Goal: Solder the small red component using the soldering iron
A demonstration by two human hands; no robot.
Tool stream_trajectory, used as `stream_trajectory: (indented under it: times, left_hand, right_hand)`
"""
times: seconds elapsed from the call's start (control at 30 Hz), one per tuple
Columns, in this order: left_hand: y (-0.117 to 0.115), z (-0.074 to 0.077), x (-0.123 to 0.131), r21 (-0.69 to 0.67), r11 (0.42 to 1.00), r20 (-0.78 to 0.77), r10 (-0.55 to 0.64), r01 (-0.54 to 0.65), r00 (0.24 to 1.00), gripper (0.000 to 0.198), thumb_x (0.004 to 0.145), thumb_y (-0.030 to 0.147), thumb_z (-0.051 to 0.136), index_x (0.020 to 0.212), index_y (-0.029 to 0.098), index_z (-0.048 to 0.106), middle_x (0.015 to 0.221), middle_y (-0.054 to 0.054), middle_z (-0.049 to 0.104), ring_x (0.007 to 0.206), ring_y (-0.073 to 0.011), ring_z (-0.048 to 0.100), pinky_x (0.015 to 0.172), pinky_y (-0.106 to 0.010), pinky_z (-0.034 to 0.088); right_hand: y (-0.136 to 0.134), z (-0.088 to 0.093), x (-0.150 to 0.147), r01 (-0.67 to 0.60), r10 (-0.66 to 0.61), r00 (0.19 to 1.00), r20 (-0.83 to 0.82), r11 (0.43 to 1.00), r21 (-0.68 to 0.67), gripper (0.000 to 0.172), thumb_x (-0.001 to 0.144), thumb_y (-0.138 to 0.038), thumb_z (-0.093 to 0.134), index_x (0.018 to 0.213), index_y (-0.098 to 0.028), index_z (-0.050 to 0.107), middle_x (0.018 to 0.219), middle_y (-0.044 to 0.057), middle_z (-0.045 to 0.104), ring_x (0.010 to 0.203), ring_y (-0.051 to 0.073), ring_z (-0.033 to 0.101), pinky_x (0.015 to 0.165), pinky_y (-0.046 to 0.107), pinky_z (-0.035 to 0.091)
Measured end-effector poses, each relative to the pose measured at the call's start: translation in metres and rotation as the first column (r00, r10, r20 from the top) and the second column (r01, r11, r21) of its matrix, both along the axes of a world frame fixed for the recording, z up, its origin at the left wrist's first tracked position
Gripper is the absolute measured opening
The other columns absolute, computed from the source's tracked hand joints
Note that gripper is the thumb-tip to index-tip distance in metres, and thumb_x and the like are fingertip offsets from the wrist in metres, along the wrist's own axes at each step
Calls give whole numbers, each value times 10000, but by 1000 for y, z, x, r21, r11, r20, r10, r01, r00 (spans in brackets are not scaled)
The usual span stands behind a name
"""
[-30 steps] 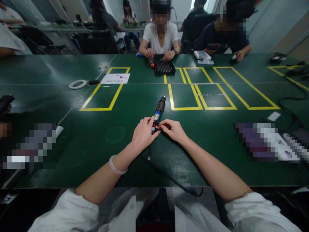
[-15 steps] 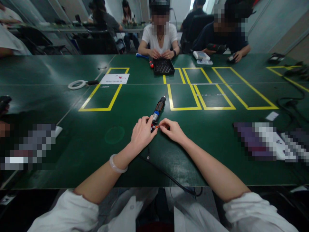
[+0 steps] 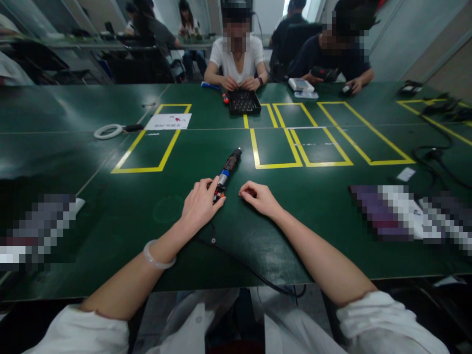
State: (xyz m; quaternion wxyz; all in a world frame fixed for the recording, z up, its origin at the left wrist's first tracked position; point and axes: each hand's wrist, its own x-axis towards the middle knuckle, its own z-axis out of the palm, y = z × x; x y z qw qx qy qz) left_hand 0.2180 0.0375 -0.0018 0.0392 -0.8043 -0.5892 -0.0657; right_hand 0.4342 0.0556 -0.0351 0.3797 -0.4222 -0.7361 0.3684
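Observation:
An electric screwdriver (image 3: 225, 173) with its casing off lies slantwise on the green table. A silver and blue motor section shows in its middle, its dark tip pointing away from me. My left hand (image 3: 201, 200) grips its rear end, where small red and orange parts (image 3: 219, 196) peek out between thumb and fingers. To the right, apart from the tool, my right hand (image 3: 261, 197) is closed with curled fingertips. Whether anything small is in it is hidden. A black cord (image 3: 243, 262) runs from the tool's rear over the table edge, near a ring terminal on a short lead (image 3: 213, 240).
Yellow tape rectangles (image 3: 276, 165) mark the table. A white paper sheet (image 3: 167, 121) and a coiled white cable (image 3: 108, 131) lie far left. Across from me, a person (image 3: 237, 61) works over a black tray (image 3: 244, 102). Another person (image 3: 330, 59) handles a dark device. Blurred-out items lie at both sides.
My right hand has come away from the orange part at the tool's rear, leaving a gap. My left hand and the screwdriver have shifted left, while the view has also moved slightly.

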Motion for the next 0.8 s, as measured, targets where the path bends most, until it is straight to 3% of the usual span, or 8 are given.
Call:
stream_trajectory:
  times: [0.4,0.63,0.8]
  left_hand:
    - [-14,10,-105,-19,962,-137,269,-274,954,651,921,548,326,1441,160,384,1309,-191,495,1108,-337,524,857,-415,475]
    - [-28,18,-169,-29,891,-278,428,-453,860,687,930,585,222,1442,146,355,1341,-191,502,1105,-335,523,852,-402,459]
    - [-39,20,-201,-14,845,-362,494,-535,791,698,918,593,151,1425,162,364,1332,-166,530,1095,-321,523,868,-375,430]
  right_hand:
    - [0,1,0,-10,10,1000,16,1000,-8,103,859,-207,539,842,-162,631,759,9,660,611,103,521,601,217,392]
    - [-1,0,0,-11,11,1000,29,1000,-10,118,868,-214,536,846,-159,638,761,11,659,605,103,509,600,220,387]
    - [0,-1,0,-13,13,1000,23,1000,-12,118,866,-227,540,850,-161,636,750,7,653,603,103,512,599,218,384]
